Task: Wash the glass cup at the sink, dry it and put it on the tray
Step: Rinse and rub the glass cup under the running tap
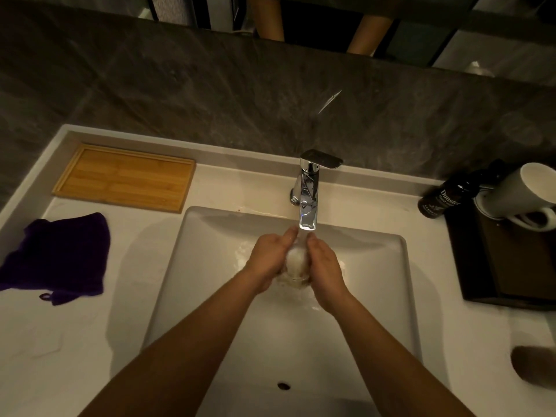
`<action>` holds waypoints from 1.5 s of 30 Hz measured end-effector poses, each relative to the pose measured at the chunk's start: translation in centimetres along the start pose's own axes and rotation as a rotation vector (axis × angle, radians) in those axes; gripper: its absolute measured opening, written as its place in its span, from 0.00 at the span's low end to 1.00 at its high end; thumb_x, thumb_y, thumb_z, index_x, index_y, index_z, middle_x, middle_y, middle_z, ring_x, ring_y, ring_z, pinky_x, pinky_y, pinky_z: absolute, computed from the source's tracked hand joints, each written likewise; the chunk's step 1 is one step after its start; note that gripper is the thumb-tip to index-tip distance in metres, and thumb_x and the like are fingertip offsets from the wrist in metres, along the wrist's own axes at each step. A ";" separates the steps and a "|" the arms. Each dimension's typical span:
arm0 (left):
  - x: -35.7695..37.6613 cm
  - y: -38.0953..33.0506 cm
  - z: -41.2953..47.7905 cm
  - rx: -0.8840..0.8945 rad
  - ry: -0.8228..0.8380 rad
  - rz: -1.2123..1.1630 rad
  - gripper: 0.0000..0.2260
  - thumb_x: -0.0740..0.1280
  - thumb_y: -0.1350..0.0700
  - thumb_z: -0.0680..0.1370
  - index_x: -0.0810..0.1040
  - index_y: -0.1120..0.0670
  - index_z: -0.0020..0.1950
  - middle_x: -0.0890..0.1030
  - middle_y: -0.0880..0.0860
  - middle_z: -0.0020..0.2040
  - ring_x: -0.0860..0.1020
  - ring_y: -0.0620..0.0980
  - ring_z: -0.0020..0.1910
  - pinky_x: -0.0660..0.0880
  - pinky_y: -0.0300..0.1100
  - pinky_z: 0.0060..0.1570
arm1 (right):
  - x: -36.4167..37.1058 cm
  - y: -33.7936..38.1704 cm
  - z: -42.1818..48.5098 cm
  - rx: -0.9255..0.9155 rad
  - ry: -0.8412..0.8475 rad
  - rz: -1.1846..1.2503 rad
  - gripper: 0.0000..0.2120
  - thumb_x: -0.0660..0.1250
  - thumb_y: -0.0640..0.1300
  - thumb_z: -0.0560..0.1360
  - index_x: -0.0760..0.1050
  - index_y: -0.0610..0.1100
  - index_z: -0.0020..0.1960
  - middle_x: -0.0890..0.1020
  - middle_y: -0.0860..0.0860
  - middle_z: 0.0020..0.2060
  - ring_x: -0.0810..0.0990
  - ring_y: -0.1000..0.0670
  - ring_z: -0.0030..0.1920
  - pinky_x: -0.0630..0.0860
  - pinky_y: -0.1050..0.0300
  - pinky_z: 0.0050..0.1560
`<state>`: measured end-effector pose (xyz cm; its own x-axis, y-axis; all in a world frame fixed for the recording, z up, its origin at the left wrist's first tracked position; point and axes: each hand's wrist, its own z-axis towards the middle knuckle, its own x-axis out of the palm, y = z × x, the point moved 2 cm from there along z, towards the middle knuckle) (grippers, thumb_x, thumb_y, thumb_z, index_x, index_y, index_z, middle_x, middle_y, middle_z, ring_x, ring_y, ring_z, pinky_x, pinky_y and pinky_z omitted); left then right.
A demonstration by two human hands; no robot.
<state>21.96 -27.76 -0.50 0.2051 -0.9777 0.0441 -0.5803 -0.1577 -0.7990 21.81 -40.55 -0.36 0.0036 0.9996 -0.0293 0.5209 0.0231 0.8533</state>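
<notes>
A clear glass cup (296,263) is held between both hands over the white sink basin (210,266), right under the chrome faucet's (307,191) spout, with water running over it. My left hand (270,260) wraps its left side and my right hand (325,266) wraps its right side. Much of the glass is hidden by the fingers and the foamy water. A bamboo tray (126,177) lies on the counter at the back left. In front of it sits a crumpled purple cloth (57,257).
At the right, a dark tray (511,272) carries a white mug (523,194) lying tilted and a dark bottle (442,200) beside it. A grey stone wall rises behind the counter. A dark blurred object (535,365) sits at the right front edge.
</notes>
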 end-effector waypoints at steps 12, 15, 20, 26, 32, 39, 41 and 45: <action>0.8 1.9 -1.0 0.045 0.036 -0.249 0.21 0.64 0.44 0.82 0.84 0.61 0.56 0.86 0.65 0.53 0.84 0.66 0.55 0.78 0.63 0.56 | 0.2 0.1 -0.1 0.052 -0.042 0.057 0.21 0.56 0.51 0.87 0.82 0.39 0.63 0.87 0.38 0.59 0.85 0.36 0.62 0.79 0.35 0.67; 0.6 1.8 -0.8 -0.011 0.107 -0.199 0.20 0.63 0.43 0.82 0.84 0.59 0.57 0.87 0.62 0.54 0.84 0.66 0.55 0.77 0.66 0.57 | -0.1 -0.1 0.1 0.053 -0.031 0.039 0.20 0.56 0.51 0.87 0.81 0.39 0.63 0.86 0.38 0.60 0.85 0.38 0.62 0.80 0.41 0.66; 0.2 1.6 -0.4 0.009 0.128 -0.149 0.23 0.67 0.44 0.80 0.83 0.65 0.55 0.84 0.70 0.52 0.83 0.63 0.47 0.79 0.57 0.46 | 0.0 0.0 0.1 0.041 -0.017 0.012 0.18 0.58 0.48 0.86 0.81 0.38 0.62 0.85 0.36 0.60 0.83 0.35 0.64 0.77 0.36 0.68; -0.2 1.8 0.0 -0.087 0.164 -0.103 0.21 0.67 0.42 0.80 0.85 0.60 0.50 0.86 0.61 0.46 0.83 0.60 0.45 0.78 0.50 0.45 | -0.3 0.0 0.5 0.007 0.024 -0.049 0.13 0.59 0.45 0.86 0.81 0.44 0.52 0.85 0.45 0.52 0.83 0.42 0.57 0.78 0.50 0.60; 0.7 2.3 -0.8 -0.025 0.082 -0.313 0.19 0.64 0.46 0.83 0.81 0.62 0.60 0.86 0.63 0.54 0.84 0.65 0.55 0.78 0.60 0.56 | 0.3 -0.6 -0.4 0.082 -0.035 0.138 0.16 0.60 0.49 0.85 0.80 0.41 0.65 0.85 0.40 0.63 0.84 0.39 0.64 0.78 0.38 0.69; 0.3 1.5 -0.7 0.027 0.081 -0.228 0.19 0.66 0.47 0.82 0.83 0.65 0.53 0.85 0.66 0.50 0.84 0.62 0.48 0.78 0.56 0.53 | 0.0 0.0 0.1 0.017 -0.031 0.031 0.13 0.59 0.43 0.85 0.81 0.39 0.56 0.85 0.40 0.55 0.83 0.41 0.57 0.78 0.43 0.61; 1.0 2.0 -0.9 -0.016 0.056 -0.336 0.19 0.63 0.48 0.83 0.81 0.63 0.59 0.85 0.65 0.55 0.84 0.64 0.54 0.78 0.59 0.57 | 0.1 -0.3 -0.2 0.040 -0.065 0.116 0.16 0.59 0.45 0.85 0.79 0.37 0.64 0.84 0.38 0.62 0.83 0.39 0.63 0.77 0.38 0.68; -0.2 1.2 -0.2 -0.057 0.167 -0.123 0.17 0.66 0.47 0.82 0.84 0.61 0.48 0.85 0.64 0.46 0.82 0.62 0.46 0.77 0.53 0.48 | -0.3 0.3 0.5 0.000 0.024 -0.049 0.12 0.59 0.43 0.86 0.80 0.41 0.52 0.84 0.42 0.50 0.81 0.44 0.52 0.77 0.44 0.57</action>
<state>21.11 -27.81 -1.35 0.1466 -0.9592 0.2416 -0.6034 -0.2803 -0.7466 22.35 -40.85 -0.35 -0.0421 0.9974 -0.0586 0.5200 0.0719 0.8511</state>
